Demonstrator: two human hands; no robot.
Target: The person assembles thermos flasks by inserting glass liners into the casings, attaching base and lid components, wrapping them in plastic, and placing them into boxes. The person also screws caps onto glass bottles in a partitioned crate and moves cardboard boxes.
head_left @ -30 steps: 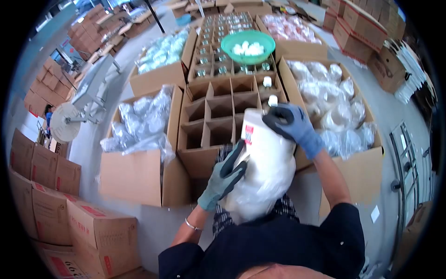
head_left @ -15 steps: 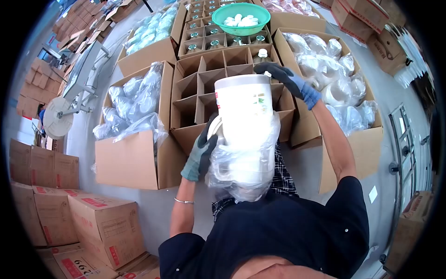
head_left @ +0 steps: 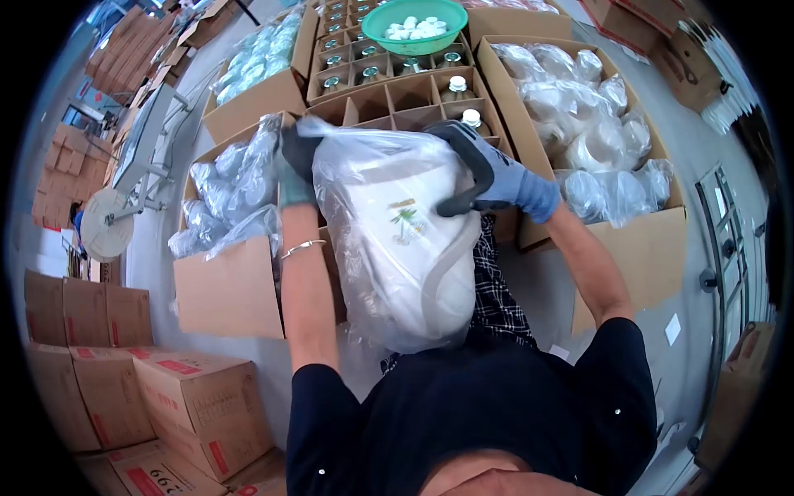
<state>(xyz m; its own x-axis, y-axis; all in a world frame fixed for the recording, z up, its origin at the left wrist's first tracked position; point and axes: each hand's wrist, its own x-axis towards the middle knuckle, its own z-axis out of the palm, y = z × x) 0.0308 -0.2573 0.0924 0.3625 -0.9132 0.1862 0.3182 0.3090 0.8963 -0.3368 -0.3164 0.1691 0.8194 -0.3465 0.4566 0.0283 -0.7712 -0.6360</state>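
A white jug (head_left: 397, 223) with a printed green plant stands tilted in a clear plastic bag (head_left: 339, 198) in front of my torso. My left hand (head_left: 299, 161), in a dark-and-grey glove, is closed on the bag's upper left edge. On the upper right, my right hand (head_left: 488, 169) has its gloved fingers bent around the bagged jug. Behind them is a divided carton (head_left: 364, 107), partly hidden by the jug. Two white-capped bottles (head_left: 471, 120) stand in its right-hand compartments.
A green basin (head_left: 385, 41) of white caps (head_left: 418, 29) rests on a carton of glass bottles (head_left: 370, 74). Open cartons of bagged items flank me: grey-clear bags (head_left: 227, 186) at left, clear bags (head_left: 579, 107) at right. Closed boxes (head_left: 194, 405) are stacked at lower left.
The plastic bag has been drawn up over the jug, whose rim was bare before. My left hand has moved up from beside the handle, and my right hand has come down onto the jug's side.
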